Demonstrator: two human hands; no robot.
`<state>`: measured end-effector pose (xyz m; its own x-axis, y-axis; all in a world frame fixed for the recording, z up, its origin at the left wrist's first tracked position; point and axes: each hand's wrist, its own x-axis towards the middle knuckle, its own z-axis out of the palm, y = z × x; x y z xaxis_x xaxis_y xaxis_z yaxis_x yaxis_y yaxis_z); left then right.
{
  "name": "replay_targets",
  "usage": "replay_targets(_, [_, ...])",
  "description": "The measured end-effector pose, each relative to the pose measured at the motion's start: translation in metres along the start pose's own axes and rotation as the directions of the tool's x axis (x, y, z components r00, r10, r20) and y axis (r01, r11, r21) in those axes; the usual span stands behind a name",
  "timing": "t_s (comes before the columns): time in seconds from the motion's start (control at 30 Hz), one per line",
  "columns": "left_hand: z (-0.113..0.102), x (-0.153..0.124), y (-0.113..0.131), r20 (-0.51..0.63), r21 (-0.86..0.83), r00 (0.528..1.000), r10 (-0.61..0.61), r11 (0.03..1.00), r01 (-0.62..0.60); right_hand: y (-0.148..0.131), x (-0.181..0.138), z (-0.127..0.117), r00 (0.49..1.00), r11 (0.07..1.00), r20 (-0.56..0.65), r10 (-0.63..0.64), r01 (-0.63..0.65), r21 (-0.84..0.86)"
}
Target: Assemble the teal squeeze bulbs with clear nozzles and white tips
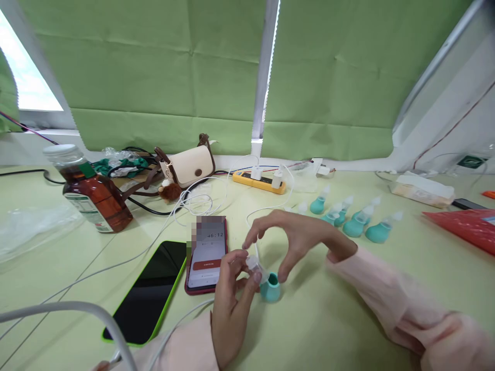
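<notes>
Between the thumb and fingers of my left hand (234,296) is a clear plastic nozzle (255,266), its wider end low and close to a small teal bulb (269,291). The bulb stands upright on the table with its round dark mouth facing up; whether nozzle and bulb touch, I cannot tell. My right hand (301,239) is curved above and to the right of them, thumb and fingers wide apart, with nothing in it. Behind my right wrist stand several teal bulbs with clear nozzles fitted, such as the nasal aspirator bulb (379,232) at the right end.
Left of my hands lie a phone showing a timer (208,255) and a green-edged phone (149,293). White cables (201,198) cross the table. Farther back are a brown bottle (96,198), a cream handbag (191,166), a yellow power strip (259,182) and a red packet (462,226).
</notes>
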<state>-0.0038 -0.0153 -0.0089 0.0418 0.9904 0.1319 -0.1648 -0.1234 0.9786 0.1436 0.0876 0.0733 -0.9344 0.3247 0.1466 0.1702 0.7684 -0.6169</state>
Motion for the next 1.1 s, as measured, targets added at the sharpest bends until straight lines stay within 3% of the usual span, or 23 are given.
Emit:
replay_targets(0.07, [0.000, -0.006, -0.003, -0.028, 0.081, 0.997, 0.071, 0.994, -0.069, 0.018, 0.002, 0.000, 0.991, 0.996, -0.127, 0.048, -0.038, 0.082])
replay_targets(0.1, [0.001, -0.009, -0.005, -0.032, 0.117, 0.991, 0.130, 0.985, -0.125, 0.028, 0.004, 0.003, 0.961, 0.993, -0.253, 0.108, -0.094, 0.067])
replay_targets(0.17, [0.001, -0.014, -0.008, -0.009, 0.147, 0.955, 0.298, 0.945, -0.293, 0.045, 0.008, 0.012, 0.899, 0.974, -0.408, 0.159, -0.211, -0.085])
replay_targets(0.3, [-0.001, -0.016, -0.009, 0.138, 0.151, 0.823, 0.551, 0.809, -0.567, 0.060, 0.017, 0.038, 0.924, 0.865, -0.340, 0.172, -0.307, -0.396])
replay_targets(0.47, [-0.008, -0.009, -0.007, 0.322, 0.227, 0.749, 0.579, 0.721, -0.655, 0.063, 0.025, 0.058, 0.917, 0.831, -0.317, 0.243, -0.365, -0.419])
replay_targets(0.73, [-0.009, -0.006, -0.006, 0.346, 0.248, 0.774, 0.530, 0.744, -0.620, 0.074, 0.026, 0.059, 0.899, 0.872, -0.388, 0.203, -0.347, -0.346])
replay_targets(1.1, [-0.006, -0.007, -0.007, 0.326, 0.284, 0.822, 0.466, 0.782, -0.555, 0.073, 0.025, 0.055, 0.919, 0.914, -0.347, 0.190, -0.294, -0.278])
